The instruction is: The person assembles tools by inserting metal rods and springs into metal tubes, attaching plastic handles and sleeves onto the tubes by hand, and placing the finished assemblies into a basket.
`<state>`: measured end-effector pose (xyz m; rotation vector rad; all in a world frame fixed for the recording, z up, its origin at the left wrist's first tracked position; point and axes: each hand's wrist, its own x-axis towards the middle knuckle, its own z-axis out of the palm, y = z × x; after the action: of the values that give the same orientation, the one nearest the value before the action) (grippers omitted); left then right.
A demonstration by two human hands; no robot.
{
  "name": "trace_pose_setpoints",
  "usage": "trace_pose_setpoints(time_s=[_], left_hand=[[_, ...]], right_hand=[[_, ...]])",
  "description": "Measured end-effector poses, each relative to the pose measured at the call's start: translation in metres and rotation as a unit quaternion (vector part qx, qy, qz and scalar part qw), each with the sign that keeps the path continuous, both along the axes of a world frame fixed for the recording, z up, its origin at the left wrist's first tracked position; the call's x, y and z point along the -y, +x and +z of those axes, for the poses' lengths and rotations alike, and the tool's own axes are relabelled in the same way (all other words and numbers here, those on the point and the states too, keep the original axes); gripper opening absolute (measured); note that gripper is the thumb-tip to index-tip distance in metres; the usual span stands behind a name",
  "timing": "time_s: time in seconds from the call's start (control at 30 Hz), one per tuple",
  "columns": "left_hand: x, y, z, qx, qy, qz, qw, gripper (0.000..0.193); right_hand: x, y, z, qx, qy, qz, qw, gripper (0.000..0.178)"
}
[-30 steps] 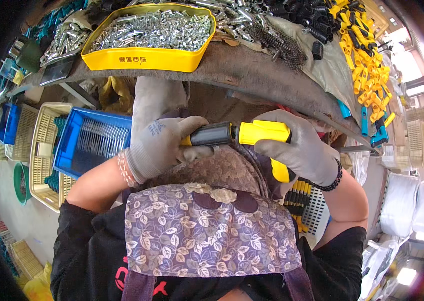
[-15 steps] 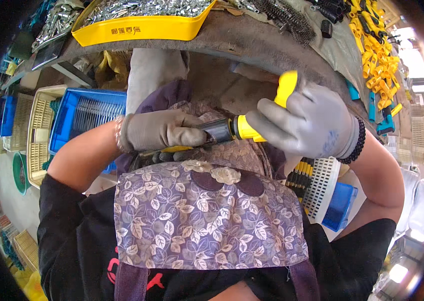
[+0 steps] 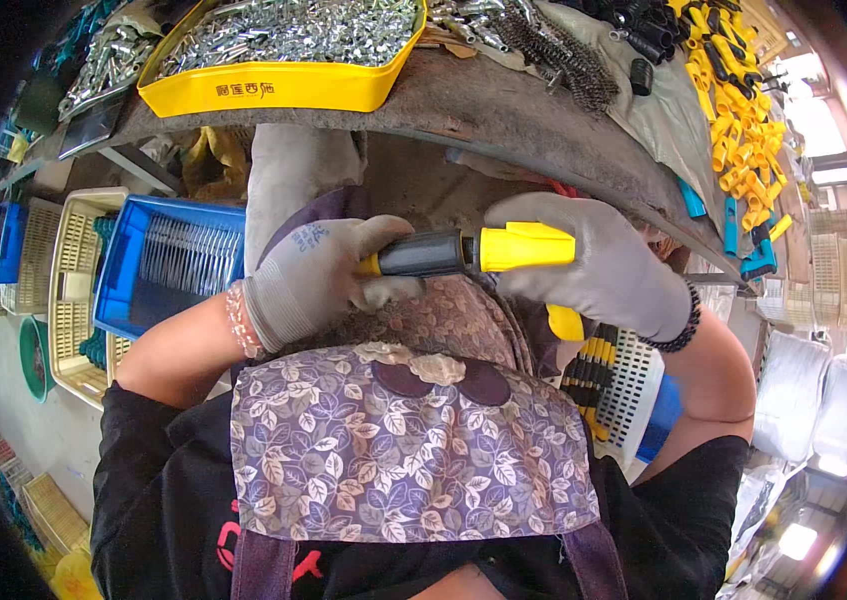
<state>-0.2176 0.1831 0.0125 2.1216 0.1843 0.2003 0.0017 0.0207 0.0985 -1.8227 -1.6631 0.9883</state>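
Above my lap, my left hand [image 3: 328,270], in a grey glove, is closed round a black tubular handle [image 3: 423,254] with a bit of yellow at its left end. My right hand [image 3: 593,255], gloved too, grips a yellow plastic fitting [image 3: 526,246] with a ribbed body. A yellow tab of it sticks out below the right fingers. The fitting lines up end to end with the handle. Whether the two are fully joined I cannot tell. The fingertips of both hands are partly hidden.
Ahead, the workbench [image 3: 483,110] holds a yellow tray [image 3: 273,90] of small metal parts, springs [image 3: 563,60] and a heap of yellow fittings [image 3: 743,150]. Blue [image 3: 128,325] and cream crates [image 3: 68,300] stand at left. A white basket [image 3: 633,385] with yellow-black pieces is at right.
The yellow fitting has turned, its tab swinging from pointing up to pointing down. My right hand has rolled with it. My left hand has rolled too, its back now showing. The view has shifted slightly.
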Motion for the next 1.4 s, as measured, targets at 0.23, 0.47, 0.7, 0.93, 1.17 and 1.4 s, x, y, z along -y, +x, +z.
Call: trace_pose_setpoints(time_s=[0.23, 0.47, 0.7, 0.93, 1.17, 1.4], left_hand=[[-0.012, -0.005, -0.023, -0.104, -0.334, -0.22, 0.911, 0.047], [-0.011, -0.002, -0.014, -0.195, -0.379, -0.225, 0.876, 0.059], [-0.003, 0.001, 0.012, -0.137, -0.142, -0.112, 0.974, 0.046], [0.003, -0.002, 0.009, -0.015, 0.115, -0.019, 0.993, 0.047], [-0.004, 0.002, -0.003, 0.039, -0.224, 0.072, 0.971, 0.046], [-0.009, 0.015, 0.005, -0.1, -0.034, 0.001, 0.994, 0.053]], right_hand=[[-0.006, 0.006, 0.006, 0.365, 0.399, 0.285, 0.792, 0.04], [-0.002, 0.002, 0.005, 0.499, 0.446, 0.36, 0.65, 0.034], [-0.011, 0.013, 0.007, 0.26, 0.181, 0.28, 0.906, 0.04], [-0.014, 0.019, -0.009, -0.064, 0.086, 0.13, 0.986, 0.037], [0.005, 0.016, -0.001, -0.049, 0.206, -0.039, 0.977, 0.053], [-0.005, 0.021, -0.003, 0.318, 0.261, -0.157, 0.898, 0.036]])
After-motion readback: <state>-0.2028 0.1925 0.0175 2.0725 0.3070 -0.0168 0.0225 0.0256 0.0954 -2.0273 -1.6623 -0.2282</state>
